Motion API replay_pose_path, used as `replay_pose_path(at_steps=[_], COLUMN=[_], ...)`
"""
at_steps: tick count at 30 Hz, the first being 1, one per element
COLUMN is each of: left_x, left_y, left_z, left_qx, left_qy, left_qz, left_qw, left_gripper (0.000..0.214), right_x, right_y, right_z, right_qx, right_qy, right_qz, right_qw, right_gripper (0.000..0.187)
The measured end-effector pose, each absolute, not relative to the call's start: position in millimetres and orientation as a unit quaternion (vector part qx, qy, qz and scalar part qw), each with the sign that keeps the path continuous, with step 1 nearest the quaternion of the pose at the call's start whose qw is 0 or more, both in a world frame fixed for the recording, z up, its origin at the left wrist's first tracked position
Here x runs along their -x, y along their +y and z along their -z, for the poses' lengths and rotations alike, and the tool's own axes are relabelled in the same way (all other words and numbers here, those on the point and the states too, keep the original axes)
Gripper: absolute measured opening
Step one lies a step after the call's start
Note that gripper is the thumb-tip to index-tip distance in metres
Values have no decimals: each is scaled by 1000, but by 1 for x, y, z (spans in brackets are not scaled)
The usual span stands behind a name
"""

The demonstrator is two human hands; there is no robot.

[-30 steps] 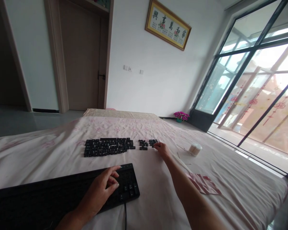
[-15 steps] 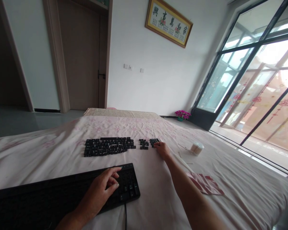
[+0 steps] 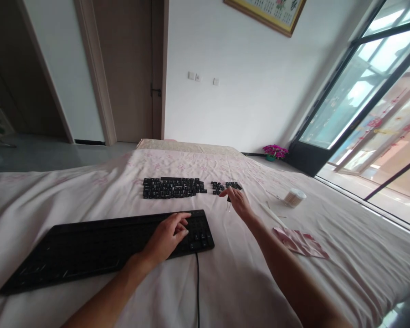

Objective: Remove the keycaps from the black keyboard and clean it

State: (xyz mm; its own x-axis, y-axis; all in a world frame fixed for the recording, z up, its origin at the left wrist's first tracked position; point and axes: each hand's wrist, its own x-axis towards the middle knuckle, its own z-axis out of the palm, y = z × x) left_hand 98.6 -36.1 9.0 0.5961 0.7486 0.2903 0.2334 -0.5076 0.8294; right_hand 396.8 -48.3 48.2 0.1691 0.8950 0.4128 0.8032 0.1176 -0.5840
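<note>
A black keyboard (image 3: 123,237) lies on the bedsheet, with a few keycaps at its right end and a bare-looking surface over much of the rest. My left hand (image 3: 172,230) rests on its right part, index finger stretched out and the other fingers loosely bent, holding nothing. Beyond it, loose black keycaps (image 3: 172,187) lie in rows, with smaller groups of keycaps (image 3: 218,187) to their right. Just in front of those groups my right hand (image 3: 237,200) is closed around what looks like a wire keycap puller (image 3: 228,206), its thin prongs pointing down.
A round tub of cotton swabs (image 3: 294,197) stands at the right, with loose swabs beside it. Nearer lies a crumpled pink cloth (image 3: 300,242). The keyboard's cable (image 3: 197,287) runs toward me over the wrinkled sheet (image 3: 239,273).
My right hand has drawn back toward me from the right-hand keycaps, and the puller's prongs now show below it. My left hand stays on the keyboard. The view has tilted down and shifted left.
</note>
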Motion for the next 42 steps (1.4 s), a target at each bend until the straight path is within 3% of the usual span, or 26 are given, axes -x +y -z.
replay_pose_path(at_steps=[3, 9, 12, 19, 29, 35, 42], left_x=[-98, -95, -94, -94, -99, -114, -117], left_y=[-38, -45, -46, -42, -43, -43, -46], left_z=[-9, -16, -18, -14, -17, -13, -9], left_qx=[-813, -834, -837, -849, -865, -876, -882], left_qy=[292, 274, 273, 263, 278, 311, 291], left_qz=[-325, -317, -316, -306, -267, -235, -276], left_qw=[383, 360, 354, 340, 322, 284, 248], left_gripper=[39, 38, 35, 24, 13, 10, 28], right_x=[-355, -303, -293, -287, -286, -282, -271], right_y=[-73, -101, -104, -103, -102, -106, -104], right_z=[-63, -65, -60, -57, -54, -45, -26], right_qx=[616, 555, 534, 524, 496, 502, 446], right_qy=[-686, -642, -649, -690, -774, -717, -756], right_qz=[-101, -315, -343, -323, -203, -291, -171], right_qw=[373, 426, 420, 380, 338, 386, 447], right_gripper=[43, 27, 21, 16, 13, 21, 22])
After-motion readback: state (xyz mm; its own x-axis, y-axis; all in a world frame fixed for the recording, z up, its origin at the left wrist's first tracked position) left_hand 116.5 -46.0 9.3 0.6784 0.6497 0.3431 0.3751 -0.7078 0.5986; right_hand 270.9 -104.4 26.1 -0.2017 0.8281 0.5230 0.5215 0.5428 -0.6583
